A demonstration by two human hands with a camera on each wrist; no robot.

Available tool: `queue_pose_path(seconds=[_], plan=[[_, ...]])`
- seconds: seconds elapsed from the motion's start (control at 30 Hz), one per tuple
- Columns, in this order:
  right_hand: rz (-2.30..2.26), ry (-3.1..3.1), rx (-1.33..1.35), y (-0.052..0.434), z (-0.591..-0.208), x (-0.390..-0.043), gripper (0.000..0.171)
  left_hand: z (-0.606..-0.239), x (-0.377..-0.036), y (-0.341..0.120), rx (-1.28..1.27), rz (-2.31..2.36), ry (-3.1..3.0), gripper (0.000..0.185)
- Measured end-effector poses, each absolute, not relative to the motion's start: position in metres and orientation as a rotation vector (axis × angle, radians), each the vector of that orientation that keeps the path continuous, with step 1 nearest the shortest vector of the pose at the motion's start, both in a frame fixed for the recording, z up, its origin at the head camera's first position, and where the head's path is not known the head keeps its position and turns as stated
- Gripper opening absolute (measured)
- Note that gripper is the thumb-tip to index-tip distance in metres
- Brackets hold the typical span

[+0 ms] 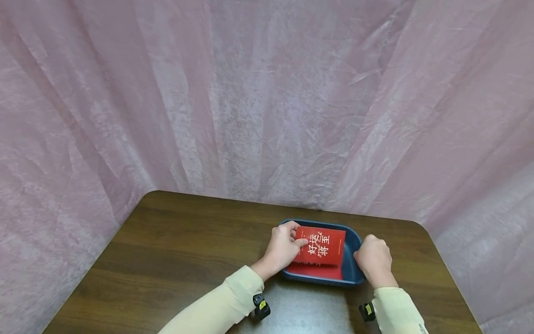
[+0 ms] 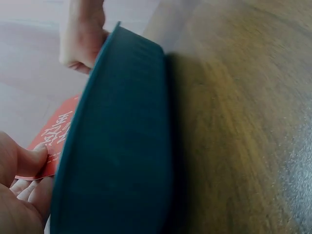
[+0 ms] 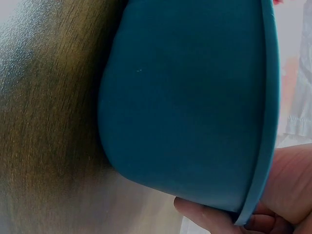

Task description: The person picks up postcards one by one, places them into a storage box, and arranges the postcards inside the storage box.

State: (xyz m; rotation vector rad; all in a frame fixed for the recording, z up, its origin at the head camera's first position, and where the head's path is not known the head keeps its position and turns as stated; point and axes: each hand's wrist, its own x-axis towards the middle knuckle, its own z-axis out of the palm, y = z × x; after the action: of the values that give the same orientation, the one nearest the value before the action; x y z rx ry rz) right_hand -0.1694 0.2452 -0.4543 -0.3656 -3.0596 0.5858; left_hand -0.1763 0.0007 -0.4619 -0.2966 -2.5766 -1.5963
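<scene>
- Pink crinkled fabric backdrop [image 1: 258, 93] fills the far side, wraps round left and right of the scene.
- Folds and creases run diagonally; a paler, mottled patch sits at the centre.
- Dark brown wood-grain desk [image 1: 175, 250], rounded far corners, far edge close against the fabric.
- Soft glare on the near part of the desk top.
- Light even, diffuse; no hard shadows.
- Floor and walls hidden by the fabric.

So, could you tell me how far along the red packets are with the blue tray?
Done: one red packet already lies flat inside the blue tray. In hand: the left hand pinches a second red packet over it, while the right hand grips the tray's rim. Left: releasing that packet.
</scene>
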Motion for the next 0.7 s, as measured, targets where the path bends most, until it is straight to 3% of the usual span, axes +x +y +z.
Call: queue_pose_path(seconds=[0.33, 0.7], plan=[[0.594, -3.060, -0.365, 0.245, -0.453, -0.171, 0.016, -0.471, -0.175, 0.008, -0.339, -1.477, -2.656, 0.024], [0.579, -3.060, -0.359, 0.243, -0.453, -0.171, 0.014, -0.473, -0.170, 0.010, -0.289, -1.162, -2.798, 0.039]])
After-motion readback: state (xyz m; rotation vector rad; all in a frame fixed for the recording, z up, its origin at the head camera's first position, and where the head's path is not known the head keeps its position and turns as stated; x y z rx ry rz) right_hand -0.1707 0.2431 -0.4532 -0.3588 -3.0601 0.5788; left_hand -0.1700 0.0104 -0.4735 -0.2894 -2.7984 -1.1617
